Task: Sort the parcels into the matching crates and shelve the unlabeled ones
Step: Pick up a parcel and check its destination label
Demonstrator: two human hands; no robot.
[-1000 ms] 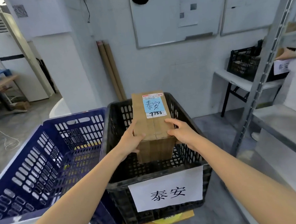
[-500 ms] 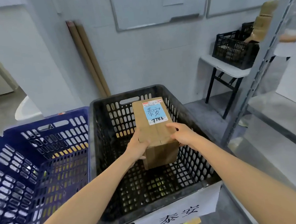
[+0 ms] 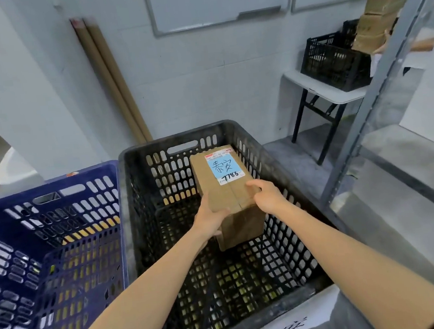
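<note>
Presently, a cardboard parcel (image 3: pixel 229 197) is held inside the black crate (image 3: pixel 139 219), toward its far right corner. It is gripped by the left hand (image 3: pixel 210 216) at its left edge and by the right hand (image 3: pixel 268 196) at its right. A blue label (image 3: pixel 224 165) (handwritten characters, 7786 below) is carried on top. Contact with the crate floor cannot be told. A blue crate (image 3: pixel 92 173) is set just beside, on the left.

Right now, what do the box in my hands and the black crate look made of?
Box: brown cardboard, matte, seen in its folded flaps and centre seam. Black crate: probably moulded plastic, dull and dusty, judging by its regular slotted walls.
</note>
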